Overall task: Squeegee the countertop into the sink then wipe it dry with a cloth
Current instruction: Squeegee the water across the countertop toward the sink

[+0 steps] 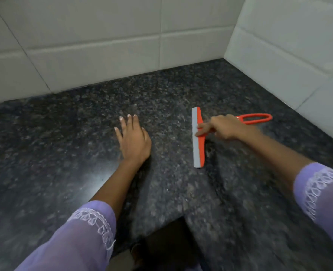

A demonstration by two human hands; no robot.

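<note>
An orange squeegee (199, 141) with a grey rubber blade lies on the dark speckled granite countertop (63, 153), its looped handle pointing right toward the side wall. My right hand (225, 127) is closed around the handle just behind the blade, index finger stretched onto the blade head. My left hand (132, 139) rests flat on the counter to the left of the blade, fingers spread, holding nothing. No sink and no cloth are in view.
White tiled walls (103, 45) meet in a corner at the back right and bound the counter. The counter's front edge forms an inner corner near the bottom centre (181, 218), with dark floor below. Both forearms wear lilac sleeves.
</note>
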